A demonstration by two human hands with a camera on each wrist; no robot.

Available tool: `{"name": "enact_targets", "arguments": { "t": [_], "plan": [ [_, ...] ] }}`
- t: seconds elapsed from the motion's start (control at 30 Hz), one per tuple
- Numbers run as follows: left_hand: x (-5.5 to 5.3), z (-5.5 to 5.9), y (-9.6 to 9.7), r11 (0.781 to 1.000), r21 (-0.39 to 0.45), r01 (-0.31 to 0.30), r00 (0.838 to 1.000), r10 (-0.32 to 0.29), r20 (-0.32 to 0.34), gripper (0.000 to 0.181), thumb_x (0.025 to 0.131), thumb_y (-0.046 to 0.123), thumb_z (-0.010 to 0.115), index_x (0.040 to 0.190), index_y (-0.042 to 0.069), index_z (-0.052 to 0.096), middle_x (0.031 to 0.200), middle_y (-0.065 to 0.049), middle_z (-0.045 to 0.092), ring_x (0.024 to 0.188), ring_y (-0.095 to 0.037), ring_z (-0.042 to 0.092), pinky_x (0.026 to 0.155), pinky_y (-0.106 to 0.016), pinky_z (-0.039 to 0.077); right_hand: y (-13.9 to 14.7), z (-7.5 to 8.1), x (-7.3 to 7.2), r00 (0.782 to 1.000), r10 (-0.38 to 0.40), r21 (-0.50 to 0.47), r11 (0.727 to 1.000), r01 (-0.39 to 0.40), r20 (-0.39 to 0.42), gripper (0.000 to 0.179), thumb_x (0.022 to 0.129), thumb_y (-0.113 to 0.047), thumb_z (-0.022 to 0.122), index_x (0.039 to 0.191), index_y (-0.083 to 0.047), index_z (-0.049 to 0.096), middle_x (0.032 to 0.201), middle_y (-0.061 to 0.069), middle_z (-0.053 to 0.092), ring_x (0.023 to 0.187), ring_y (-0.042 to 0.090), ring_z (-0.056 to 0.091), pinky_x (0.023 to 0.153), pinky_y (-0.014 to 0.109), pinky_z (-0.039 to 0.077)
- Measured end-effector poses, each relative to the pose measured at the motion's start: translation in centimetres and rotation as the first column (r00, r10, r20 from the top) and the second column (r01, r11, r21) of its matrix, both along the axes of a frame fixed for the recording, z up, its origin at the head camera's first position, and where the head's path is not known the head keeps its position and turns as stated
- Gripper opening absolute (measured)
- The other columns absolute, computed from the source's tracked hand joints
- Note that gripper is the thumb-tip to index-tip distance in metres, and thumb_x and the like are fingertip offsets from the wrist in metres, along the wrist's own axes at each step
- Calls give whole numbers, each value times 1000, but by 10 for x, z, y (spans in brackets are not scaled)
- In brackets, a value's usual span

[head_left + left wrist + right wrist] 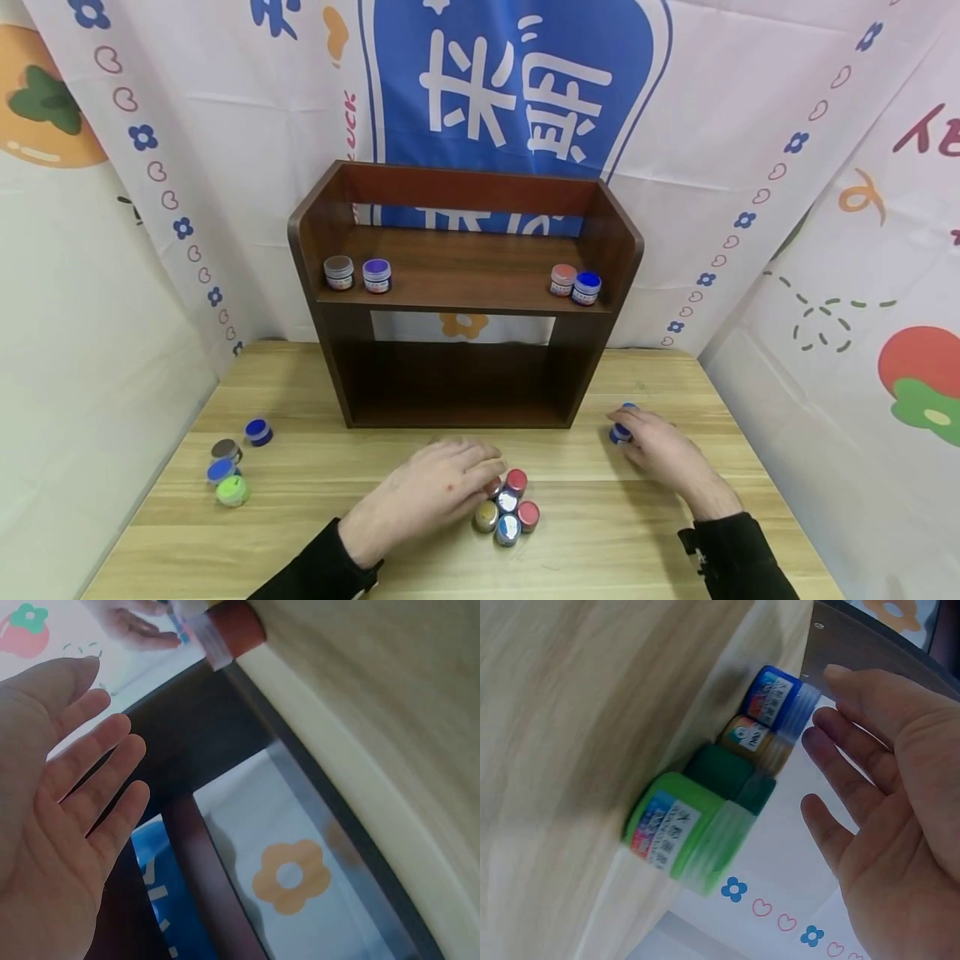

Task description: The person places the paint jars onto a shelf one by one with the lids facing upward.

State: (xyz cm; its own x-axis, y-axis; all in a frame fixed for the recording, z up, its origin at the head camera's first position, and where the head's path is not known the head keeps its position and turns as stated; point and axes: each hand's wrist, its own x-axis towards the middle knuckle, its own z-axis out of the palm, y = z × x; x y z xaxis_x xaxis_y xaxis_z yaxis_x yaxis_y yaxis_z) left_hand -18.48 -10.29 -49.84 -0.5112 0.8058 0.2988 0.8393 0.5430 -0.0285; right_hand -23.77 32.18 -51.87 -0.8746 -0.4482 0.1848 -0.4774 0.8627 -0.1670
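Note:
My left hand (pixel 442 483) hovers over the left side of a cluster of small paint jars, its fingers loosely extended and holding nothing. Red-lidded jars (pixel 528 515), a gold-lidded jar (pixel 486 517) and a light blue jar (pixel 507 530) show there. Over on the right side of the table, my right hand (pixel 667 450) partly hides a blue paint jar (pixel 619 434). The right wrist view shows loosely bent fingers close to the lid of this blue jar (pixel 780 701). Beside it stand a yellow-brown jar (pixel 754 742), a dark green jar (pixel 724 776) and a light green jar (pixel 682 825).
A dark brown two-level shelf (pixel 465 304) stands at the back. Its upper board holds a grey jar (pixel 339 272), a purple jar (pixel 377 276), an orange-red jar (pixel 563 279) and a blue jar (pixel 587 288). Several jars, including a lime green jar (pixel 232 491), stand at the table's left.

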Motion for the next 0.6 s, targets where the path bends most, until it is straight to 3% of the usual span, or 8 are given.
{"name": "enact_targets", "arguments": {
  "t": [0.17, 0.37, 0.6],
  "plan": [
    [4, -6, 3, 1000, -18, 20, 998, -19, 52, 44, 116, 39, 77, 156, 21, 74, 155, 2, 78, 144, -17, 75, 126, -42, 64, 2, -3, -2, 1000, 1, 18, 1000, -1, -29, 43, 101, -2, 90, 142, 3, 78, 140, 24, 82, 133, 46, 80, 114, 60, 68],
    [9, -11, 6, 994, -104, 41, 992, -29, 122, 56, 120, 51, 67, 168, 23, 65, 169, 5, 70, 156, -15, 67, 132, -44, 58, 5, -7, -6, 999, -9, 30, 999, 10, -33, 35, 102, -2, 88, 136, 2, 80, 136, 23, 82, 130, 45, 81, 111, 59, 69],
    [13, -14, 7, 992, -109, 57, 988, -41, 149, 65, 121, 60, 58, 175, 23, 57, 176, 6, 63, 162, -16, 63, 134, -45, 57, 7, -10, -11, 1000, -12, 32, 999, 12, -19, 28, 104, -1, 86, 131, 1, 81, 133, 21, 82, 126, 42, 81, 109, 57, 70]
  ]
}}
